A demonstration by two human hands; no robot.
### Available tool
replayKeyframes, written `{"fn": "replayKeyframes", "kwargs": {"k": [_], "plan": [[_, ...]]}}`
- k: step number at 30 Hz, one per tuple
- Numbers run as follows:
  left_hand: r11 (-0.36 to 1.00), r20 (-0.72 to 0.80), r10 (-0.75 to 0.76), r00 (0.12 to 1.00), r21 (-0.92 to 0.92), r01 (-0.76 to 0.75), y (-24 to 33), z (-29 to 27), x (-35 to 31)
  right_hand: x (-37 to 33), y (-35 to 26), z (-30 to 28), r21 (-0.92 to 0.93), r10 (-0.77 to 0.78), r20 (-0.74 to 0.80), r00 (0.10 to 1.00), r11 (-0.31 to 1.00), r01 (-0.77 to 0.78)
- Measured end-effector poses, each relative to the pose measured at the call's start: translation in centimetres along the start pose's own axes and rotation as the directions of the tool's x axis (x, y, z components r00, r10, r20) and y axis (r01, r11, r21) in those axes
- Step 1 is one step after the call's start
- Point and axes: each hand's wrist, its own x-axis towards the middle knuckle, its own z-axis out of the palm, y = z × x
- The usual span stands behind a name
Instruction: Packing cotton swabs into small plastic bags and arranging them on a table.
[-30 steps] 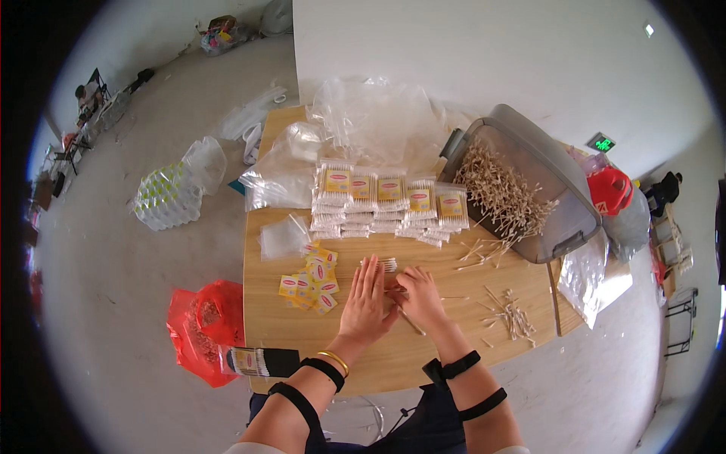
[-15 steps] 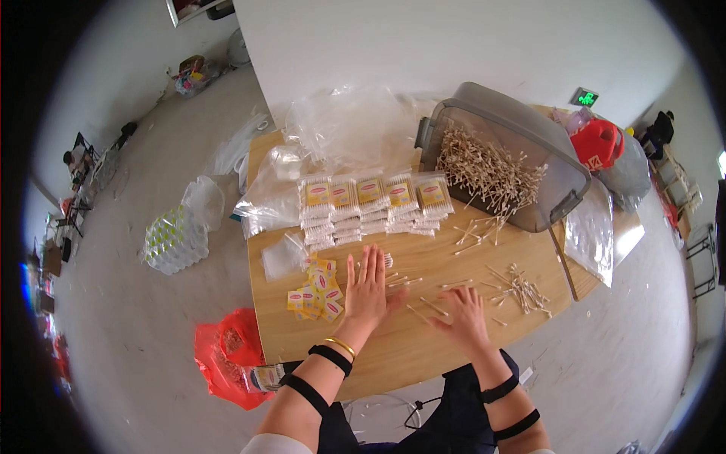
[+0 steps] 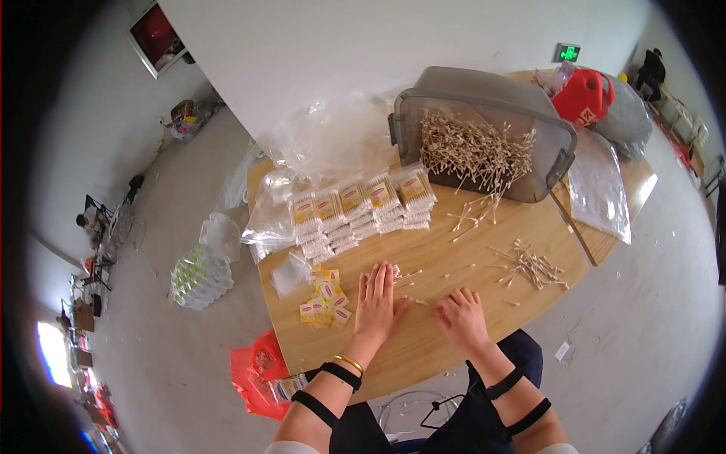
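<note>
My left hand (image 3: pixel 375 306) lies flat on the wooden table with its fingers stretched out. Cotton swab tips (image 3: pixel 396 271) peek out beside its fingertips; what lies under the palm is hidden. To its right, my right hand (image 3: pixel 463 319) has its fingers bent and closed at a cotton swab (image 3: pixel 422 303), which points toward the left thumb. A few more loose swabs lie just beyond both hands. Small yellow-and-white cards (image 3: pixel 327 299) are scattered left of the left hand. Farther back stand stacked clear packs of swabs (image 3: pixel 352 208), each top pack showing a yellow card.
A grey plastic bin (image 3: pixel 556 144) lies tipped on its side, swabs spilling out. At right is a loose swab pile (image 3: pixel 535 266). Clear bags (image 3: pixel 291 274) lie at left, a red bag (image 3: pixel 257 378) hangs by the table's left edge, and a red jug (image 3: pixel 582 98) stands far right.
The right hand's fingers have gone from spread to closed at a swab, slightly nearer the left hand. The left hand stays flat. The whole view has turned a little.
</note>
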Motion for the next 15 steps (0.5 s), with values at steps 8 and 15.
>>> {"fn": "replayKeyframes", "kwargs": {"k": [8, 15], "plan": [[1.0, 0.04, 0.006, 0.999, -0.026, -0.005, 1.7, -1.3, -1.5, 1.0, 3.3, -1.2, -0.096, 0.08, -0.126, 0.989, 0.991, -0.092], [0.973, 0.03, -0.046, 0.998, -0.227, 0.052, 0.7, -0.4, -2.3, 0.3, 0.8, 0.2, -0.006, -0.213, 0.128, 0.969, 0.976, 0.216]]}}
